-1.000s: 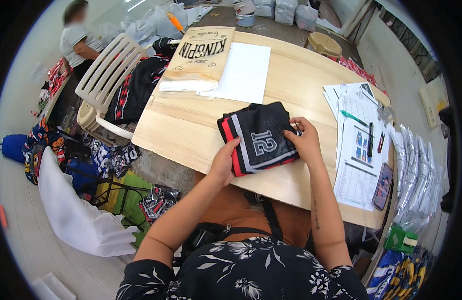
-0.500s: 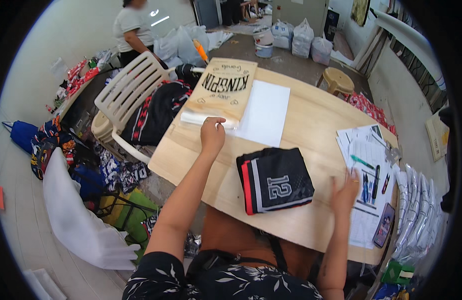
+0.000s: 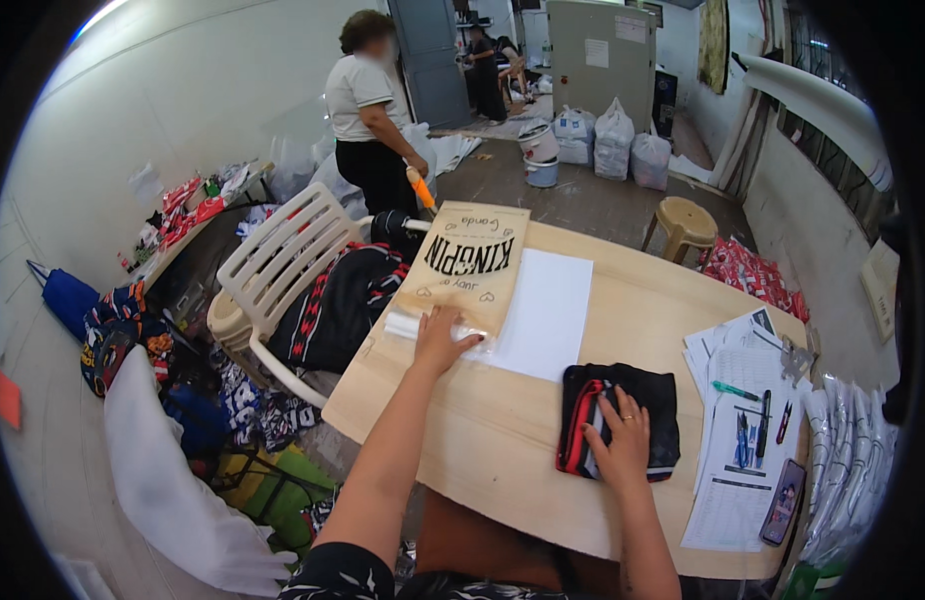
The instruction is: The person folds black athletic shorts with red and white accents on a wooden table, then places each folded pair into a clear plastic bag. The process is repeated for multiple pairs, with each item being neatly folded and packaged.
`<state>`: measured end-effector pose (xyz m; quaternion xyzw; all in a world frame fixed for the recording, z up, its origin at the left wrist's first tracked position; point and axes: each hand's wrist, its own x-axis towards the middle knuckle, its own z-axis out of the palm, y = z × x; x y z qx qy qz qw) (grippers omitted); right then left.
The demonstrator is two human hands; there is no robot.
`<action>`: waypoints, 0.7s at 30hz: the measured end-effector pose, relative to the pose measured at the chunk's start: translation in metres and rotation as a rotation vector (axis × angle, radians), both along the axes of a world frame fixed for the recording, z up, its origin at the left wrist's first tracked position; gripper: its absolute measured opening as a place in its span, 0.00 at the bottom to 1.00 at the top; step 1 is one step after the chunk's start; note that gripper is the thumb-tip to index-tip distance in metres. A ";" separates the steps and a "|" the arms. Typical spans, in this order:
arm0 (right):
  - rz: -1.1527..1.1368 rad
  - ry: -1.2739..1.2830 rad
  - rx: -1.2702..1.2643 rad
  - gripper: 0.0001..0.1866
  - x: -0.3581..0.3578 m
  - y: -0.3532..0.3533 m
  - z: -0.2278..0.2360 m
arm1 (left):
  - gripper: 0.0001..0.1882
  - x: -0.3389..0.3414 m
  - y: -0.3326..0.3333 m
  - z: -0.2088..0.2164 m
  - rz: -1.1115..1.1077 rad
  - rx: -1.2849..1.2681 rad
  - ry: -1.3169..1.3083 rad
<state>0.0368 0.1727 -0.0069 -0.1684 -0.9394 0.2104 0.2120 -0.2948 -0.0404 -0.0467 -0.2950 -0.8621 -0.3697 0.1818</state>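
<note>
My left hand (image 3: 446, 342) lies with fingers spread on the clear plastic (image 3: 407, 325) at the near end of a brown printed paper packet (image 3: 467, 262). Beneath the packet's right side, a white paper sheet (image 3: 553, 310) rests on the table. To the right, my right hand (image 3: 621, 437) is flat and open on a folded black garment (image 3: 655, 395) with red and white edging. Its palm and fingers cover much of the garment's front.
Printed papers (image 3: 718, 500) carry pens (image 3: 753, 435) and a phone (image 3: 784, 502) at the right of the wooden table (image 3: 503, 440). Wrapped silver packs (image 3: 848, 460) stand beyond that edge. A plastic chair (image 3: 298, 245) holding dark clothing sits left; a person (image 3: 368, 115) stands behind it.
My right hand has come left onto the garment, which has shifted right. My left fingers have spread over the plastic. My view has tilted up, and the person behind has moved right.
</note>
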 end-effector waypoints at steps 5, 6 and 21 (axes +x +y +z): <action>-0.091 0.036 0.021 0.28 0.010 0.023 -0.005 | 0.09 0.000 0.001 0.000 0.008 0.093 -0.174; -0.097 0.043 0.028 0.28 0.011 0.024 -0.006 | 0.08 -0.002 0.001 -0.001 -0.014 0.058 -0.155; -0.094 0.192 0.084 0.28 0.014 0.018 -0.010 | 0.19 -0.029 -0.005 0.024 0.113 -0.043 -0.039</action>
